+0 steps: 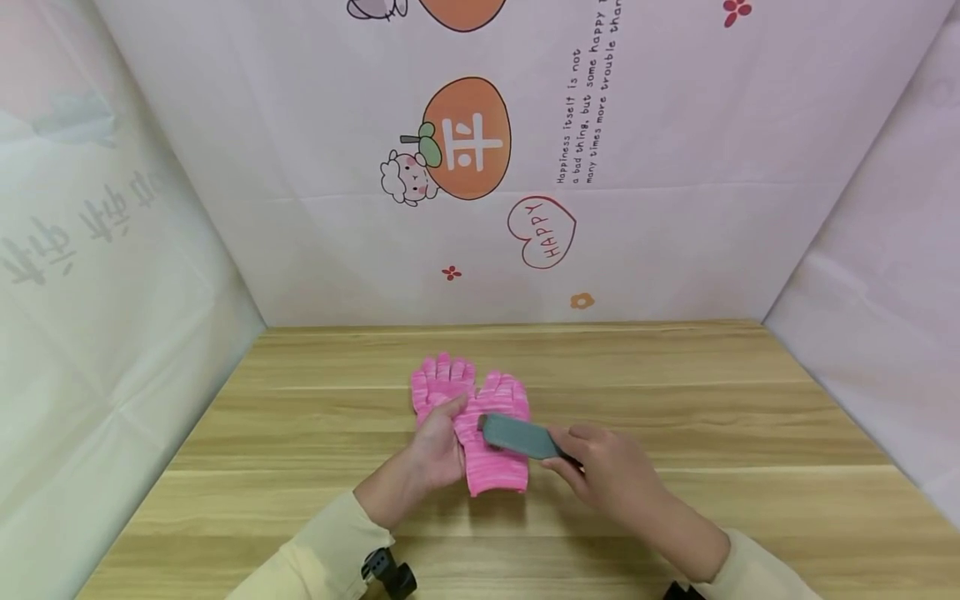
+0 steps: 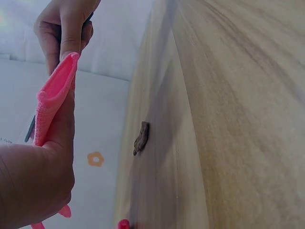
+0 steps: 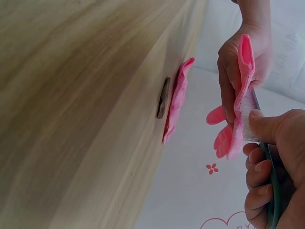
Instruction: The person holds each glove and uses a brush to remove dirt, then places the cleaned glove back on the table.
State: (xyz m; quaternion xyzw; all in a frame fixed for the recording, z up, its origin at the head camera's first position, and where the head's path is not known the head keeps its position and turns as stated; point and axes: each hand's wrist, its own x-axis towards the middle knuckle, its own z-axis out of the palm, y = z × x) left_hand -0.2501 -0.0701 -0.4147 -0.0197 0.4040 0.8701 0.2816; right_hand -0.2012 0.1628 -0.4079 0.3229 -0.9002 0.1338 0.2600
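Observation:
My left hand (image 1: 438, 446) holds a pink striped knit glove (image 1: 497, 479) above the table, thumb along one edge and fingers beneath. Its open cuff faces me. Gripped in my right hand (image 1: 611, 467) is a green brush (image 1: 521, 437), laid across the glove's palm side. In the right wrist view its pale bristles (image 3: 247, 107) meet the glove. A second pink glove (image 1: 442, 375) lies on the table behind my left hand, partly covered. The left wrist view shows a small brown crumpled thing (image 2: 141, 138) on the tabletop; its kind is unclear.
The wood-grain table (image 1: 712, 400) ends against a white printed backdrop (image 1: 315, 208). White sheets (image 1: 112, 350) hang at both sides. A small black device (image 1: 388, 573) sits at my left cuff.

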